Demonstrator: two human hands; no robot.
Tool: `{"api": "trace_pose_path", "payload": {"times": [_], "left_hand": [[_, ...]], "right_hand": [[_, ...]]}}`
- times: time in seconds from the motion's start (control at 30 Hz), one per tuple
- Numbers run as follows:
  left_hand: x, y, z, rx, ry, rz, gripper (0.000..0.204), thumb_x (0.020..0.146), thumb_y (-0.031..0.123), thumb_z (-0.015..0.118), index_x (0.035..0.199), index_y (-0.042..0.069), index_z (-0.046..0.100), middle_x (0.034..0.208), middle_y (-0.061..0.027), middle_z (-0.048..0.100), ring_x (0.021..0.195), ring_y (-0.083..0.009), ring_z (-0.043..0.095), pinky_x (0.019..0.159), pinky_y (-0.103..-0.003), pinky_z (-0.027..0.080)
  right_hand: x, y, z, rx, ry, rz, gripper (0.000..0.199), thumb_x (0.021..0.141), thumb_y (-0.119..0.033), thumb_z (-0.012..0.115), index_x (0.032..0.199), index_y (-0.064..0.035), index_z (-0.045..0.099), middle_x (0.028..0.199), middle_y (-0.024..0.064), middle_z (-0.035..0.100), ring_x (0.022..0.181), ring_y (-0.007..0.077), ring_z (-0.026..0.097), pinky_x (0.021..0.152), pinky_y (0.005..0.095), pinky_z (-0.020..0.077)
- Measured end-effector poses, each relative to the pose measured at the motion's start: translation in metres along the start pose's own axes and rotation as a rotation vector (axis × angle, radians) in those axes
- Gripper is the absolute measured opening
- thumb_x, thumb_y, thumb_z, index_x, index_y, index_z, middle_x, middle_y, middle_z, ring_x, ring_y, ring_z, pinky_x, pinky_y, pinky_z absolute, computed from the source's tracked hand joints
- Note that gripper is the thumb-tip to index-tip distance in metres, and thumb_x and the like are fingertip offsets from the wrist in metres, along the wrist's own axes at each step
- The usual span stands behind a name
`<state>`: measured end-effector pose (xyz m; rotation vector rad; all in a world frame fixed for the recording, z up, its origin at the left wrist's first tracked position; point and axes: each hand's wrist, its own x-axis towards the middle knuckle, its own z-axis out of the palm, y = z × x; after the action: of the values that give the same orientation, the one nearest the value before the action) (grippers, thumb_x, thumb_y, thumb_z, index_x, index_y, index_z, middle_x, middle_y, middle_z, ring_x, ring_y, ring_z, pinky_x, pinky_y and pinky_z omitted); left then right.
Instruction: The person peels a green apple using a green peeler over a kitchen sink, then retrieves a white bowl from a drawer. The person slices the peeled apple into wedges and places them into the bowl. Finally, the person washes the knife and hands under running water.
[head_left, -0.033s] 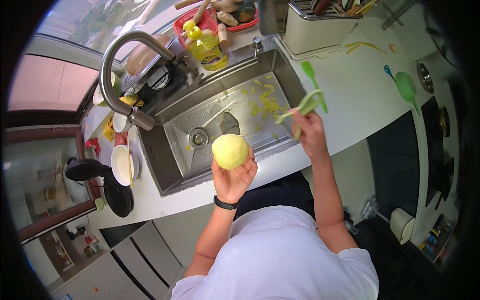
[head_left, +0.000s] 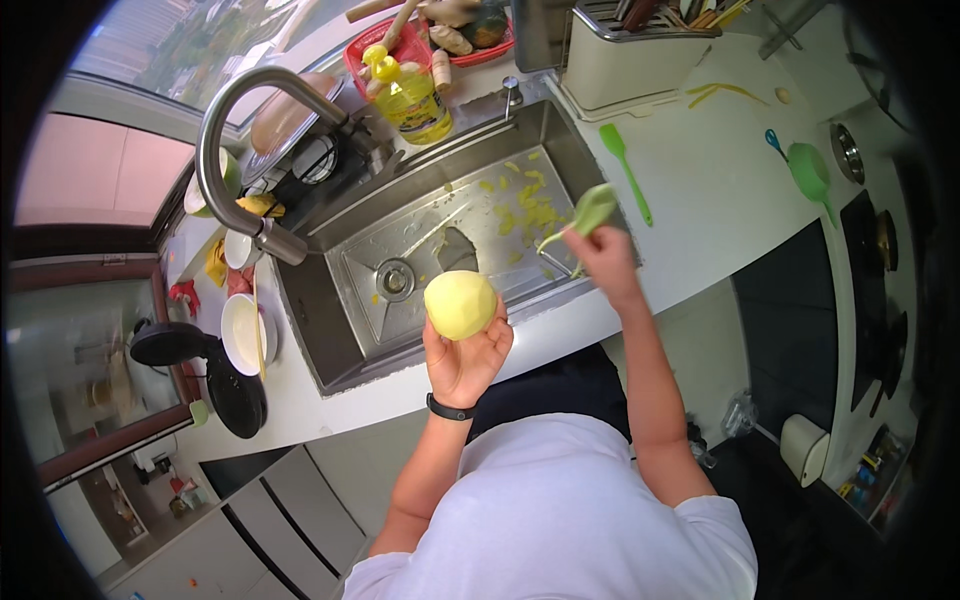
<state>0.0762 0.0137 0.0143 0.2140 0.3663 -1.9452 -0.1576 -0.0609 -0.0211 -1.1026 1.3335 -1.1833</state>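
A peeled, pale yellow potato [head_left: 460, 305] rests in my left hand [head_left: 470, 365], fingers curled round it from below, above the near edge of the steel sink [head_left: 325, 320]. To its right, my right hand [head_left: 605, 262] is closed round a green peeler [head_left: 595, 208] held over the sink's right side. The peeler is apart from the potato, and motion blurs it and the hand slightly. Yellowish peelings [head_left: 540, 212] lie scattered on the sink floor below.
A curved steel faucet [head_left: 225, 150] arches over the sink's left side. Behind stands a yellow soap bottle [head_left: 415, 105]. On the counter lie a green spatula [head_left: 627, 175] at right, and a white bowl [head_left: 240, 335] with chopsticks and an open black appliance [head_left: 237, 390] at left.
My right hand has shifted a little to the left with the peeler, whose angle has turned. The left hand and the potato stay almost where they were.
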Motion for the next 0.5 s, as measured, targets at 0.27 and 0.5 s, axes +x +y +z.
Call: {"api": "trace_pose_path", "payload": {"times": [0.27, 0.5], "left_hand": [[0.005, 0.004, -0.016, 0.161, 0.075, -0.052, 0.057, 0.087, 0.039, 0.068, 0.133, 0.012, 0.049, 0.133, -0.0086, 0.053, 0.125, -0.0260, 0.048, 0.098, -0.041, 0.043], [0.029, -0.014, -0.022, 0.375, 0.116, -0.086, 0.058, 0.090, 0.040, 0.063, 0.137, 0.011, 0.045, 0.135, -0.0106, 0.052, 0.121, -0.0273, 0.052, 0.099, -0.041, 0.043]], "right_hand": [[-0.006, 0.071, 0.000, 0.159, 0.293, 0.282, 0.030, 0.094, -0.029, 0.064, 0.077, -0.0039, 0.061, 0.067, -0.0058, 0.053, 0.058, 0.0023, 0.040, 0.050, 0.0240, 0.0313], [0.029, 0.082, -0.087, 0.279, 0.483, 0.433, 0.032, 0.101, -0.030, 0.050, 0.076, -0.0098, 0.049, 0.058, -0.0055, 0.039, 0.040, 0.0037, 0.031, 0.035, 0.0224, 0.0203]]}}
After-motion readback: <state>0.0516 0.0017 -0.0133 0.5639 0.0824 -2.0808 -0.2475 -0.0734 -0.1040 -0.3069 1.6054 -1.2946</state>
